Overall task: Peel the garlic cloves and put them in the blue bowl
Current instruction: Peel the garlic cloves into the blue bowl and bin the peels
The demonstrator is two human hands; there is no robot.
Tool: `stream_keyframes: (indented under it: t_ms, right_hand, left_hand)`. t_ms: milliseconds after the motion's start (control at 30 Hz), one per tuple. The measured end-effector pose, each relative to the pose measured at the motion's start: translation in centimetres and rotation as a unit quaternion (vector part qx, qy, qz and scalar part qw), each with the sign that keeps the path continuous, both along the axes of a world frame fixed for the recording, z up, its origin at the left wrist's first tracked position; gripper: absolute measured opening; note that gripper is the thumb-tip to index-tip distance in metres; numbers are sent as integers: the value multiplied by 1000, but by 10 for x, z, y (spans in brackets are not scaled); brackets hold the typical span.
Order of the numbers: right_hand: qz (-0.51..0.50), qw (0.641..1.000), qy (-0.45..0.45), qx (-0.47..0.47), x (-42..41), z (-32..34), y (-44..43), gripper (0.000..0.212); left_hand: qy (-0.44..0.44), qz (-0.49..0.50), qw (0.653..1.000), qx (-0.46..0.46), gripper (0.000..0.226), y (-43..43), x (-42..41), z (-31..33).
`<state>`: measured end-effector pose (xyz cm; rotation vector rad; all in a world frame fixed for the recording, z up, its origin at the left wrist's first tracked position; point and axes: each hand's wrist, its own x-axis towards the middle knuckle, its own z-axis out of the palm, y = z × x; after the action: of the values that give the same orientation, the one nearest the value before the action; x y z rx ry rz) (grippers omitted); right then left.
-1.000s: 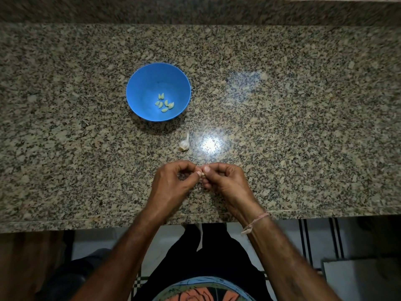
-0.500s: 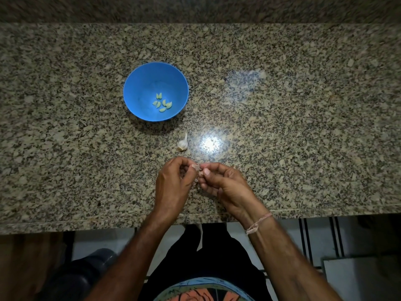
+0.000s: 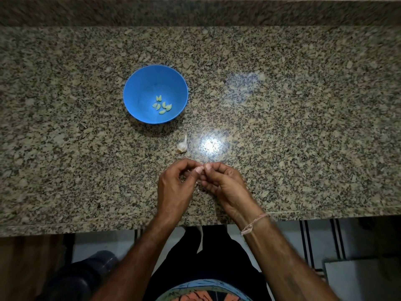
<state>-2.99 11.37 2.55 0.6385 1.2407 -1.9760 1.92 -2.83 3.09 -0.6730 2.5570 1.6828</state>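
1. Both hands are staying close together near the front edge of the counter [image 3: 65, 170], and since a moment ago the thumbs are bunching in tighter over the little clove, which is now mostly hiding between them.
2. Left hand [image 3: 173, 190] is curling and pinching the clove from the 9 o'clock side.
3. Right hand [image 3: 223, 183] is pinching it from the 3 o'clock side, thumb tips almost touching.
4. I think the skin is getting picked off, so this clove is not ready to drop yet.
5. Blue bowl [image 3: 138, 92] is sitting at 11 o'clock from the hands, holding a few peeled cloves [image 3: 162, 105].
6. Small garlic piece [image 3: 182, 146] is lying just past the hands at 12 o'clock, waiting.
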Motion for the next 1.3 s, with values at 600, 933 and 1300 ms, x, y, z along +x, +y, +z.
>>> stream_keyframes:
  t_ms: [600, 933, 1300]
  right_hand:
    - [65, 953, 219, 199, 8, 2, 0, 16]
    - [60, 938, 248, 235, 10, 0, -5, 13]
    - [51, 983, 80, 159, 5, 5, -11, 23]
  left_hand:
    - [-34, -19, 995, 87, 15, -1, -5, 3]
    - [-141, 50, 964, 220, 12, -3, -9, -2]
    - [-45, 44, 998, 26, 14, 7, -5, 0]
